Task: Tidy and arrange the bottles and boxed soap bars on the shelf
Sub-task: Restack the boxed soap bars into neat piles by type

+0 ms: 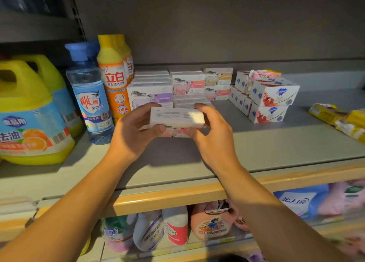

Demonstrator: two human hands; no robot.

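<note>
Both hands close on one white soap box [177, 121]: the left hand [136, 132] clamps its left end with thumb on the front face and fingers behind, and the right hand [212, 130] pinches the right end the same way. Each grip is closed firmly on the carton, which is tilted so its printed back panel faces up and a pink sheep drawing shows on the lower face. It is held just above the shelf [256, 147], in front of the sheep-box stack [187, 86].

The carton looks light and stiff, thin card that would dent if squeezed at the middle, so holding it by the short ends seems the safest way to square it up.

Behind the held box, the stack shows lilac, pink and tan sheep panels; the small print is unreadable. Left of the stack stands an orange bottle [114, 80] marked 立白, then a clear blue bottle [90, 98] reading 全效加浓, then a yellow jug [29, 119] with 去油 and 食品用. Right of the stack sit white shield-logo boxes [272, 96] with pomegranate art, and farther right yellow wrapped packs [339, 119].
</note>
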